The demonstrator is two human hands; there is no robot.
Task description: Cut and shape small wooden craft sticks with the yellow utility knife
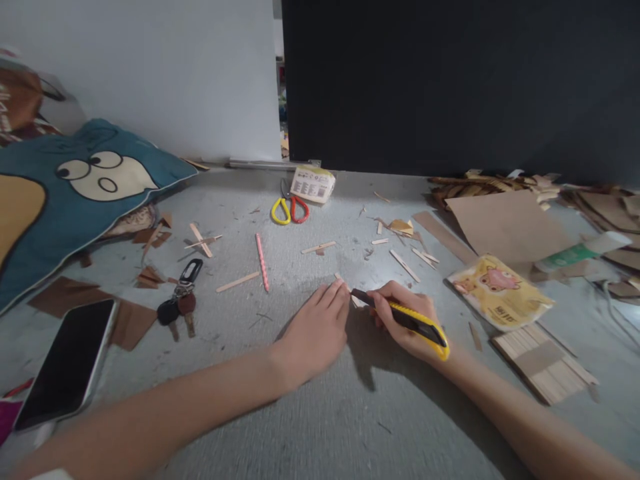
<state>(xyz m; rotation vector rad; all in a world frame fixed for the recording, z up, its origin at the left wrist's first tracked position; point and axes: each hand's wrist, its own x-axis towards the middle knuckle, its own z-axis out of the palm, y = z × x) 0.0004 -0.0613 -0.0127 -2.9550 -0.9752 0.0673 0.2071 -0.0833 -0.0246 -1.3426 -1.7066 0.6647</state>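
Grey table (320, 437) below, the left hand (316, 323) lies flat on a small wooden stick (339, 276), likely keeping it still; the right hand (411, 303) grips a yellow box cutter (407, 320) close by.

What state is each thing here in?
Left hand: palm down
Right hand: closed around utility knife
Utility knife: held; blade extension unclear
Phone: face up, dark
Scissors: lying down; opening unclear
Keys: lying bunched
Wooden stick bundle: banded together
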